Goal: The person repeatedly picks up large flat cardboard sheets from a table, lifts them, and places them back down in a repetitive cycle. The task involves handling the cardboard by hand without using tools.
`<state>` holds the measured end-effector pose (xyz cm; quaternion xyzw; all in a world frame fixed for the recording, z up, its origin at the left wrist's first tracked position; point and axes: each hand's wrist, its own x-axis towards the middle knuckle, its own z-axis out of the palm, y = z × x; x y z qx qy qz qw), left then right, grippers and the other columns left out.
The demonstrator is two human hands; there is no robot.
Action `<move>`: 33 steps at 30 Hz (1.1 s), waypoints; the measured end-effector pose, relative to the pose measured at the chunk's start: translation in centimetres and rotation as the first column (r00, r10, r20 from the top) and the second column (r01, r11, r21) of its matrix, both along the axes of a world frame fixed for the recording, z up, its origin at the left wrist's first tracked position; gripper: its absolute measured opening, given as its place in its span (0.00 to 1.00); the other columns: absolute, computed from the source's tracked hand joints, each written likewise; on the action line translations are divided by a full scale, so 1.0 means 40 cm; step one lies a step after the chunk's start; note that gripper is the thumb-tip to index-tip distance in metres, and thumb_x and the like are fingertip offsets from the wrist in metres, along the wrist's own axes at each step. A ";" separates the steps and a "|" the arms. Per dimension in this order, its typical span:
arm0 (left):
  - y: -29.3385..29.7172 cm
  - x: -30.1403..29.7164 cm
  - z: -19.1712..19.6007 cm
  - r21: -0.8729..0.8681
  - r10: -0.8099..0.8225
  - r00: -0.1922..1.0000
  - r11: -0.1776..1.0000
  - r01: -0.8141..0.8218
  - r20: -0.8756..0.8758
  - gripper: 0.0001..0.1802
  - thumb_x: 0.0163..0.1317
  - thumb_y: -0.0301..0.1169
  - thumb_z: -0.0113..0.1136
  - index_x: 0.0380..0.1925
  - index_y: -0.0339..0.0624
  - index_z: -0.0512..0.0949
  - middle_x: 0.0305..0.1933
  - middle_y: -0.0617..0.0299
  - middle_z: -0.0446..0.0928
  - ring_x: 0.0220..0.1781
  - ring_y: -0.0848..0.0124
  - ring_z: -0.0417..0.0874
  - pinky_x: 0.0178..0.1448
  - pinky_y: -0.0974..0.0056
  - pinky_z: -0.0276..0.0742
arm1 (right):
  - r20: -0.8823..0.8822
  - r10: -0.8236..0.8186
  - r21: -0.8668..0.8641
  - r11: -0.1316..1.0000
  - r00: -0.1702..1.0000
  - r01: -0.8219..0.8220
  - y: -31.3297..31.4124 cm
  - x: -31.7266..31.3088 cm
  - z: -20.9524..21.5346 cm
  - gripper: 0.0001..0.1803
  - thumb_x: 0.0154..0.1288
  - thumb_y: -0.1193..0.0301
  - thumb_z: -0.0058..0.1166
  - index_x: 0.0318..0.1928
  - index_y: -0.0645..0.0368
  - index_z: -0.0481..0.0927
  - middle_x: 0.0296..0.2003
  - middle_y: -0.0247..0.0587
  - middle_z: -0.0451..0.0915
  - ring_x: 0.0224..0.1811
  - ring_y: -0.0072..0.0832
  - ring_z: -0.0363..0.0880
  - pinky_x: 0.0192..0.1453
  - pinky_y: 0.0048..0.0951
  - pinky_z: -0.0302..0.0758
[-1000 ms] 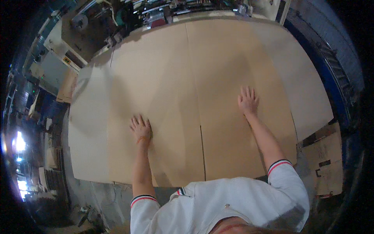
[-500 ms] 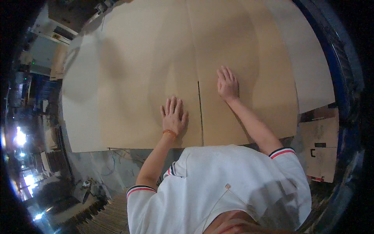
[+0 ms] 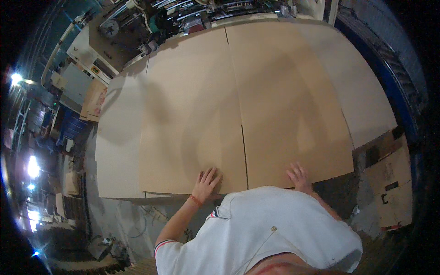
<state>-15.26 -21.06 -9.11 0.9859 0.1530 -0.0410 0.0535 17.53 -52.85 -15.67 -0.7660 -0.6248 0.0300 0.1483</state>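
A large flat brown cardboard sheet (image 3: 192, 114) spreads out in front of me, with a crease down its middle and a dark slot (image 3: 244, 151) cut in from the near edge. On its near edge, left of the slot, rests my left hand (image 3: 206, 183), fingers apart and holding nothing. My right hand (image 3: 300, 178) touches the same edge to the right of the slot. Its fingers are stretched out on the board, and my body partly hides that forearm. Paler cardboard areas flank the brown sheet at the left (image 3: 117, 151) and right (image 3: 362, 101).
Beyond the far edge stands a machine with metal bars and rollers (image 3: 192, 13). A blue rail (image 3: 380, 64) runs along the right side. Near right is a cardboard box (image 3: 392, 201). More cardboard (image 3: 94, 101) stands at the left, by a pale machine housing (image 3: 87, 50).
The view has tilted up, bringing the far machine into sight. Both hands have drawn back toward me to the near edge, the right one farther than the left.
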 end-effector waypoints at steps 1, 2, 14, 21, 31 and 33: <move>0.010 0.001 -0.004 -0.068 -0.024 0.999 0.997 0.026 0.022 0.54 0.35 0.51 0.75 0.66 0.56 0.61 0.73 0.57 0.55 0.75 0.56 0.53 0.73 0.39 0.49 | 0.025 0.004 -0.034 0.999 1.000 -0.003 -0.021 0.032 -0.003 0.44 0.50 0.39 0.58 0.63 0.51 0.69 0.71 0.45 0.53 0.74 0.50 0.46 0.73 0.58 0.49; 0.020 0.004 -0.009 -0.035 -0.033 0.999 0.999 0.034 0.034 0.54 0.35 0.51 0.75 0.66 0.56 0.61 0.73 0.57 0.55 0.75 0.56 0.53 0.73 0.39 0.50 | 0.080 -0.009 -0.009 1.000 0.997 0.010 -0.030 0.066 -0.007 0.45 0.50 0.37 0.56 0.62 0.51 0.69 0.70 0.45 0.55 0.73 0.49 0.48 0.72 0.58 0.50; 0.130 0.047 -0.046 -0.025 0.001 0.975 1.000 0.005 0.222 0.37 0.51 0.52 0.64 0.61 0.52 0.68 0.70 0.57 0.60 0.72 0.56 0.59 0.74 0.45 0.53 | 0.309 0.070 0.227 0.963 0.949 -0.145 0.040 0.287 0.039 0.33 0.57 0.45 0.52 0.56 0.55 0.75 0.62 0.43 0.69 0.67 0.46 0.64 0.68 0.58 0.58; 0.108 0.109 -0.062 0.229 -0.296 0.940 0.940 0.255 0.169 0.29 0.56 0.37 0.57 0.60 0.54 0.70 0.65 0.60 0.67 0.69 0.60 0.65 0.72 0.42 0.55 | 0.294 -0.096 0.337 0.942 0.951 -0.009 0.053 0.343 0.092 0.24 0.55 0.73 0.53 0.56 0.56 0.75 0.63 0.43 0.69 0.65 0.47 0.66 0.67 0.56 0.60; 0.142 0.121 0.001 0.192 -0.245 0.893 0.964 0.183 0.377 0.27 0.57 0.34 0.56 0.60 0.52 0.72 0.66 0.62 0.68 0.69 0.64 0.67 0.72 0.43 0.57 | 0.320 -0.010 0.387 0.914 0.947 -0.121 0.108 0.397 0.230 0.21 0.53 0.76 0.53 0.51 0.53 0.80 0.58 0.42 0.75 0.61 0.45 0.72 0.62 0.49 0.71; 0.173 0.134 0.009 0.137 -0.216 0.907 0.975 0.178 0.363 0.27 0.57 0.33 0.56 0.59 0.53 0.72 0.66 0.63 0.68 0.69 0.64 0.67 0.71 0.43 0.58 | 0.359 0.023 0.315 0.938 0.933 -0.145 0.144 0.408 0.254 0.21 0.54 0.76 0.52 0.51 0.53 0.80 0.57 0.39 0.76 0.60 0.44 0.73 0.60 0.47 0.73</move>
